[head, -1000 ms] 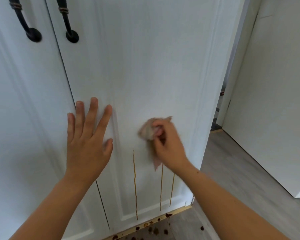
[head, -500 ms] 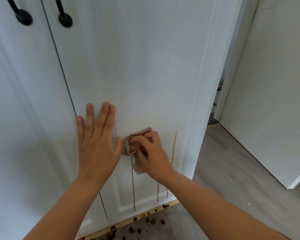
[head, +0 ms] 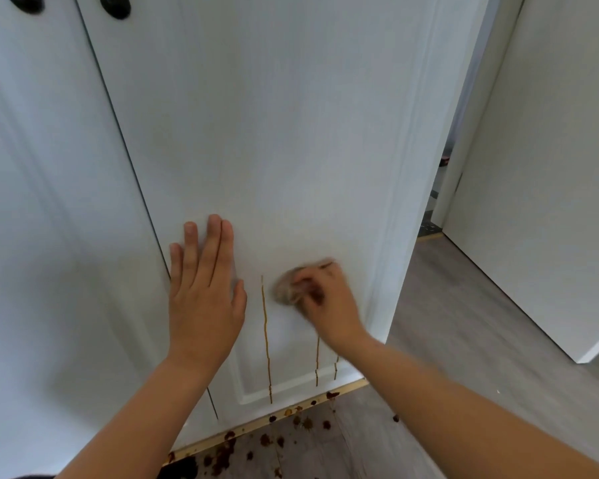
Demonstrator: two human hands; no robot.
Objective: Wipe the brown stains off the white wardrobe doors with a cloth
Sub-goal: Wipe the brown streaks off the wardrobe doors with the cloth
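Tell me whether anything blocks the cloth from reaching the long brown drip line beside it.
Nothing visible does. Only bare white wardrobe door panel lies between the crumpled beige cloth in the right hand and the long thin brown drip streak. The flat left hand rests beyond the streak, clear of the path.

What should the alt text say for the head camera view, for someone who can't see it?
A right hand holds a crumpled cloth against the lower panel of a white wardrobe door, while the left hand presses flat on the door beside it. Thin brown drip streaks run down the panel, and brown spatters dot the grey floor.
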